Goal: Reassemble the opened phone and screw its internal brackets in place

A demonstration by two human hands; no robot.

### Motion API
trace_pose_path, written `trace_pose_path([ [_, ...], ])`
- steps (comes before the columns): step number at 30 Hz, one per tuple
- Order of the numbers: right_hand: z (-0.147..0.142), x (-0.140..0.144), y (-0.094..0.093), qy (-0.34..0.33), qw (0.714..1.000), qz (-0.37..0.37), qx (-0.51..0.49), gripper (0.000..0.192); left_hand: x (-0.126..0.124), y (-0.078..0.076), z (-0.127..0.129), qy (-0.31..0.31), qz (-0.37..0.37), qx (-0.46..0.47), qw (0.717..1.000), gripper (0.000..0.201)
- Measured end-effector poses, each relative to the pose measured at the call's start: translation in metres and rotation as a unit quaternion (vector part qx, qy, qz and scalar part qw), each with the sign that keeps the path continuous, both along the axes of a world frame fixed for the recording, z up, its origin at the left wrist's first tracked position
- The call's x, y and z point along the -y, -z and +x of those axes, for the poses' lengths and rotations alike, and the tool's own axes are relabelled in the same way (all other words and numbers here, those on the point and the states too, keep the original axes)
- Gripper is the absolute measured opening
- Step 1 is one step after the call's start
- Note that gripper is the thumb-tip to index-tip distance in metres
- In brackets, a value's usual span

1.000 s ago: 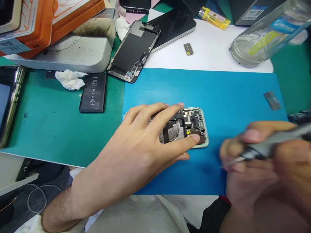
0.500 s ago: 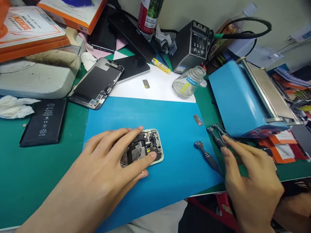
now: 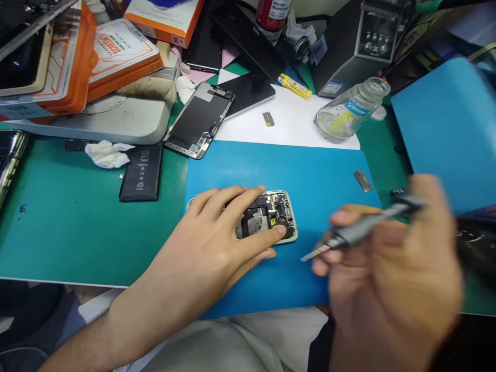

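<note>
The opened phone (image 3: 273, 214) lies on the mat (image 3: 310, 170), with the left hand (image 3: 217, 232) resting on it. To its right, above the mat's near edge, the right hand (image 3: 391, 268) holds a screwdriver (image 3: 360, 227), tip toward the phone. Left of the mat lies a battery (image 3: 140, 173), with a tissue (image 3: 106, 154) just beside it. Behind the mat sit a screen (image 3: 199, 120) and a sheet of paper (image 3: 294, 126); a jar (image 3: 349, 111) lies on the sheet's right end.

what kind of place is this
Most likely a phone repair bench: an opened phone lies on a blue mat, with a loose battery and a detached screen nearby, and the right hand holds a screwdriver.
</note>
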State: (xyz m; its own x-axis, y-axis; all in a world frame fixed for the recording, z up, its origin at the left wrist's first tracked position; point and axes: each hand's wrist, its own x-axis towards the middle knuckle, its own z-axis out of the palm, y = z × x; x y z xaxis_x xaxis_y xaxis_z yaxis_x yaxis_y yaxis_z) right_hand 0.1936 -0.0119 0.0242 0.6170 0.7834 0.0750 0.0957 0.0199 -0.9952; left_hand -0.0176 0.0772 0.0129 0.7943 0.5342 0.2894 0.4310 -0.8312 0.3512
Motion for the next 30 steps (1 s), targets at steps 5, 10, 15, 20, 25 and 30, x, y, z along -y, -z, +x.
trace_pose_path([
  [5,-0.031,-0.014,0.002,-0.023,0.992,0.006,-0.127,0.048,0.000,0.000,0.000,0.001,-0.002,0.000,1.000,0.034],
  [10,-0.028,-0.014,0.003,-0.074,0.991,0.002,-0.114,0.045,0.001,0.001,-0.002,-0.002,0.012,-0.013,1.000,0.034],
  [15,-0.030,-0.016,0.002,-0.088,0.989,-0.009,-0.120,0.045,0.000,0.001,-0.002,-0.003,0.012,-0.018,1.000,0.033],
  [20,-0.030,-0.016,0.003,-0.090,0.988,-0.010,-0.122,0.046,-0.002,0.001,-0.001,0.001,0.015,-0.013,1.000,0.034],
  [25,-0.030,-0.016,0.003,-0.091,0.988,-0.010,-0.124,0.048,-0.001,0.002,-0.002,-0.001,0.014,-0.018,1.000,0.034],
  [30,-0.030,-0.016,0.003,-0.093,0.988,-0.007,-0.120,0.047,0.000,0.003,-0.002,-0.002,0.017,-0.014,1.000,0.034],
])
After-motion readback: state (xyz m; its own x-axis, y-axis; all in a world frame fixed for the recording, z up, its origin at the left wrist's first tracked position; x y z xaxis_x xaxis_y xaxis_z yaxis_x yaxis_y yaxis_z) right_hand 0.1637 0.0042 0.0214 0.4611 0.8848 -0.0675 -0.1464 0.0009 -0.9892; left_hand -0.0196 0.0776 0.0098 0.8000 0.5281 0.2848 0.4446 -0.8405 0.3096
